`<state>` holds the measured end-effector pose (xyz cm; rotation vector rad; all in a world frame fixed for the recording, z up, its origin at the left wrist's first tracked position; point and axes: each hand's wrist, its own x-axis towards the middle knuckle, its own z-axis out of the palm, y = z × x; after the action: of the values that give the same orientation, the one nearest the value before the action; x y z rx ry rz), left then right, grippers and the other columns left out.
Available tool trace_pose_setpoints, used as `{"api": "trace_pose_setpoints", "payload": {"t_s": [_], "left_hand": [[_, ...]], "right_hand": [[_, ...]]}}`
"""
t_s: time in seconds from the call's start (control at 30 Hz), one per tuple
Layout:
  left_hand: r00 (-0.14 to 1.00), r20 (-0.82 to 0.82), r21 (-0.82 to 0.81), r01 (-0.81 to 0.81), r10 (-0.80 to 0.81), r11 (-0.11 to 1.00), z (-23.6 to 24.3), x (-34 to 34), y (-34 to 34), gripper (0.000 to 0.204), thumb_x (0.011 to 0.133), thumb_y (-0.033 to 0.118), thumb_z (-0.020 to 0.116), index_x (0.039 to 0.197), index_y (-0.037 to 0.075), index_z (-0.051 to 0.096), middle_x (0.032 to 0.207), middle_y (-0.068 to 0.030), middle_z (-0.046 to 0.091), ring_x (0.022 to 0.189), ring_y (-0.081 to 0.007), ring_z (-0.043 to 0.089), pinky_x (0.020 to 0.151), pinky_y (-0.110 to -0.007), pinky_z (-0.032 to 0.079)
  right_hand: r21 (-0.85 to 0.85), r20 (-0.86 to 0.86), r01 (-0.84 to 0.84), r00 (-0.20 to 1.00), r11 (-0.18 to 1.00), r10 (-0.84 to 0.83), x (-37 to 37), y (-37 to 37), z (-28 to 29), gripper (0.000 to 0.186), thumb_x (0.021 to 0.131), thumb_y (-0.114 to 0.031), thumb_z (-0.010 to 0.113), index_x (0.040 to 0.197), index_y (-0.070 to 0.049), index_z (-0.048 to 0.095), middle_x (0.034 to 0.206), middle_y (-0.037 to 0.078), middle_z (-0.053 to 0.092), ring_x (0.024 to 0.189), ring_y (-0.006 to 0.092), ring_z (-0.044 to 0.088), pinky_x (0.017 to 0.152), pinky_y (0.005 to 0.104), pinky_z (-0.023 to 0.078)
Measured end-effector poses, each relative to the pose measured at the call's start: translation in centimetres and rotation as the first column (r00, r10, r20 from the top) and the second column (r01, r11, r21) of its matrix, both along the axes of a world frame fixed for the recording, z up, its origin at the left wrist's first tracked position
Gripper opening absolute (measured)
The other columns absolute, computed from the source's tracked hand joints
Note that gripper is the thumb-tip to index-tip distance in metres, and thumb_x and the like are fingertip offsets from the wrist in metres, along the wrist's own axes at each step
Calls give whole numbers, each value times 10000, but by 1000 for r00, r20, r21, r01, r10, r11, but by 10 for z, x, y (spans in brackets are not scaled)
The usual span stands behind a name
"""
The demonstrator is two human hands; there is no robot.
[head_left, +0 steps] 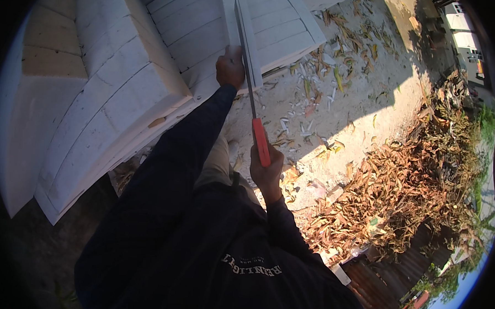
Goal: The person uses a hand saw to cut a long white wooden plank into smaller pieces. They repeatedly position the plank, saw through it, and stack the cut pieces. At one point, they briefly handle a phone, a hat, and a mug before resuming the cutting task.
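Note:
My right hand (267,165) is wrapped around the red handle (260,142) of a handsaw. The saw's long, narrow blade (250,96) points away from me and runs lengthwise over a long white block (253,66). How deep the blade sits in the block cannot be made out. Left of the blade, my left hand (230,71) grips the side of that same block, its fingers curled and partly hidden. Beneath lie more white blocks (200,39) set in close rows.
Stacked white blocks (115,93) rise on my left, with another row (280,26) right of the saw. White offcuts and leaves litter the sandy ground (338,111). A big heap of dry leaves (390,183) lies to the right, near rusty corrugated sheets (394,274).

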<state>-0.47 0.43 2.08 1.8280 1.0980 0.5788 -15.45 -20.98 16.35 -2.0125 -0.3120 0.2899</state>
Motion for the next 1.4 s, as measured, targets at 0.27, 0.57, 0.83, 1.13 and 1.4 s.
{"api": "trace_pose_setpoints", "payload": {"t_s": [0.27, 0.57, 0.83, 1.13, 1.4], "left_hand": [[999, -23, -81, 20, -22, 997, -1, 0, 1, 670, 1045, 547, 492, 1372, -18, 643, 991, -285, 667, 1015, -457, 637, 886, -523, 487], [999, 40, -2, -17, 17, 1000, -6, 4, -1, 577, 1063, 454, 475, 1332, -19, 668, 919, -309, 669, 925, -487, 651, 813, -555, 496], [997, 72, -3, -42, 42, 999, -12, 4, 0, 577, 1071, 472, 470, 1251, -23, 708, 971, -329, 699, 962, -485, 681, 850, -513, 509], [989, 142, -65, -24, 33, 998, -15, 4, 5, 572, 1073, 446, 455, 1155, -59, 712, 925, -354, 654, 902, -540, 630, 813, -613, 456], [991, 123, -97, -44, 55, 994, -16, 3, 0, 576, 1067, 441, 473, 1074, -78, 722, 927, -362, 656, 908, -544, 629, 815, -600, 452]], "right_hand": [[-30, 8, -4, 1000, 1000, 4, -2, 15, -1, 443, 913, -2, 572, 1348, 73, 611, 727, 248, 627, 652, 239, 676, 596, 368, 509], [31, 55, -11, 998, 999, 10, 25, 33, -13, 263, 947, -52, 610, 1167, 77, 674, 619, 156, 550, 579, 122, 489, 543, 357, 422], [32, 45, -43, 998, 999, 42, 27, 27, -3, 338, 921, -24, 589, 1235, 88, 649, 661, 194, 576, 624, 176, 570, 572, 373, 461], [-7, 58, -83, 995, 997, 83, 26, 17, -2, 302, 907, -10, 574, 1192, 82, 615, 672, 237, 585, 629, 295, 623, 572, 393, 474], [19, 15, -57, 998, 998, 57, 47, 21, -4, 166, 955, -56, 619, 842, 66, 625, 594, 109, 503, 586, 105, 455, 534, 362, 393]]}}
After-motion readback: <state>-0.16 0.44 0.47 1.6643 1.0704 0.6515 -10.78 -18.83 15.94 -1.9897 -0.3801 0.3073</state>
